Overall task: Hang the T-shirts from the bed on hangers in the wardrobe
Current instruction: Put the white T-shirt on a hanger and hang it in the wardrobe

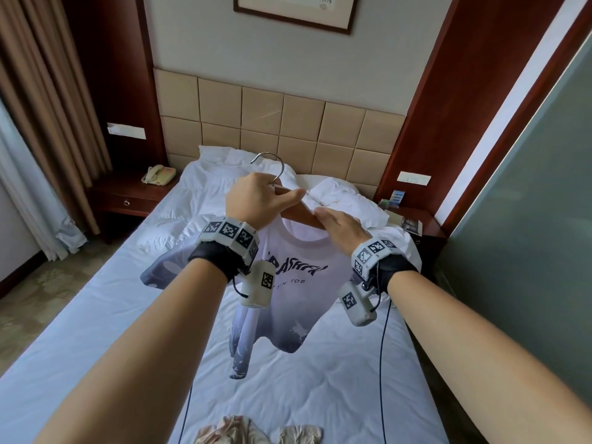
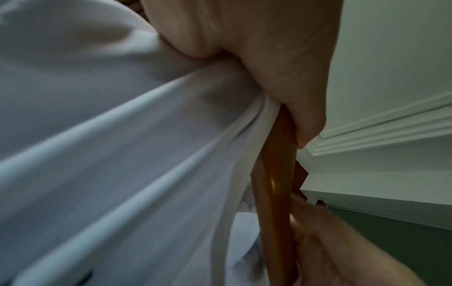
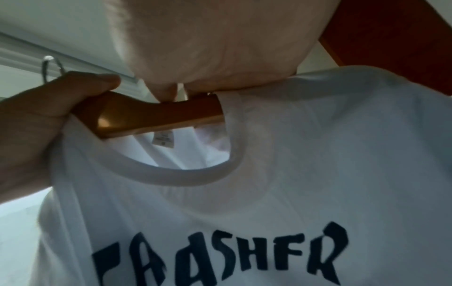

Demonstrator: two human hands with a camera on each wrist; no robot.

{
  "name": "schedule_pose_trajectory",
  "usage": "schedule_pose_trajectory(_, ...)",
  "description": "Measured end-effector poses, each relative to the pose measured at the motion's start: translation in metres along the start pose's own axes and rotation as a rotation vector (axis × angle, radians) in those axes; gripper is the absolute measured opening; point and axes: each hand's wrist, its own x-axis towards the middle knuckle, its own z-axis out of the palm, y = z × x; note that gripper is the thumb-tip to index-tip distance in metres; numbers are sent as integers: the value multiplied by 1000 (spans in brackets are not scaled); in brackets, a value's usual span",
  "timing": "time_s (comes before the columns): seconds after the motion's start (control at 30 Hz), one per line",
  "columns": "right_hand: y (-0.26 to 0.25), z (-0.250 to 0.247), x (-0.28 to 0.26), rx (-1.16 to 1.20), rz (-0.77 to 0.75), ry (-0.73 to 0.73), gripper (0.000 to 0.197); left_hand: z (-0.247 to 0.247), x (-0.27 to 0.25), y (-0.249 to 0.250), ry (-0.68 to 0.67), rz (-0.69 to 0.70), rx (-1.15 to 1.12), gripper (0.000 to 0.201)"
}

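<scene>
Left hand [image 1: 256, 200]: grips wooden hanger [image 3: 156, 114] and T-shirt [image 1: 294, 283].
Right hand [image 1: 344, 227]: fingers flat on shoulder fabric.
Right wrist view only: neck label [image 3: 162, 138].

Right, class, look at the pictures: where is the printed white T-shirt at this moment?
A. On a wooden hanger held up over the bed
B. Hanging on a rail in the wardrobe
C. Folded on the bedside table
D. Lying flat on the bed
A: the T-shirt hangs from the wooden hanger, which the left hand grips near the hook while the right hand is at its shoulder, above the bed.
</scene>
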Motion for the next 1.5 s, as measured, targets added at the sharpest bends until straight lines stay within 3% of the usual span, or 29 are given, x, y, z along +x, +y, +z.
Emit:
schedule_pose_trajectory(0.13, 0, -1, -13, -20, -140, -35, 39, 14, -5, 7, -24, -41, -19, 58)
schedule_pose_trajectory(0.2, 7, -3, -17, -66, -127, -21, 35, 22, -7, 13, -38, -48, -25, 59)
schedule_pose_trajectory(0.37, 21, -9, -30, -79, -73, 58, 50, 53, -11, 37, -169, -20, -8, 61)
schedule_pose_trajectory(0.57, 56, -36, -43, -113, -51, 217, 35, 76, -23, 61, -156, 110, 235, 52)
schedule_pose_trajectory(0.73, 79, -66, -52, 61, -3, 327, 48, 95, -40, 62, -185, 49, 278, 57)
schedule_pose_trajectory(0.8, 89, -71, -56, 64, -9, 351, 45, 101, -47, 63, -206, 20, 283, 61)
schedule_pose_trajectory(0.87, 99, -72, -61, 60, -2, 375, 39, 109, -54, 61, -234, -36, 270, 69)
schedule_pose_trajectory(0.97, 111, -69, -69, 78, 24, 396, 34, 119, -68, 55, -230, -225, 186, 69)
schedule_pose_trajectory(1.07, 121, -64, -79, 120, 57, 401, 30, 126, -88, 54, -144, -390, 155, 61)
schedule_pose_trajectory(1.27, 130, -49, -100, 233, 111, 369, 20, 130, -124, 55, 26, -563, 229, 50)
schedule_pose_trajectory(1.5, 139, -34, -126, 388, 186, 471, 22, 114, -146, 46, 220, -799, 181, 38)
